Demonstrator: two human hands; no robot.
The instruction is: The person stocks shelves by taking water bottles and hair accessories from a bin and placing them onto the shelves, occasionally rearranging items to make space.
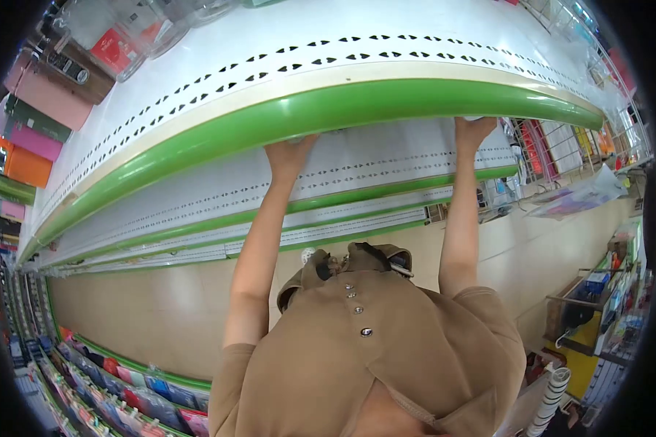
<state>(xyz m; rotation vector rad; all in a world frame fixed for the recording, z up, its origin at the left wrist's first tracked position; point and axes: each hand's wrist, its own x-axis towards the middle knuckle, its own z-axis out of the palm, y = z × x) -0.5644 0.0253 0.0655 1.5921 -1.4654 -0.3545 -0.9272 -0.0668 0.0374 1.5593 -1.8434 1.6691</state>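
Both my arms reach forward between a white upper shelf with a green front edge [357, 98] and the white lower shelf [386, 154] beneath it. My left hand [289, 154] goes in under the green edge left of the middle, and its fingers are hidden there. Farther right, my right hand [475, 132] also passes beneath that edge, close to the lower shelf's right end. A small whitish patch shows by its fingers, too little to name. Whether either hand holds something cannot be made out.
Clear plastic jars [142, 33] and coloured boxes [47, 87] stand on the upper shelf's left side. Wire racks with packaged goods [554, 149] adjoin the right end. Behind me at lower left are racks of packaged items [138, 397]. Tiled floor [153, 302] lies below.
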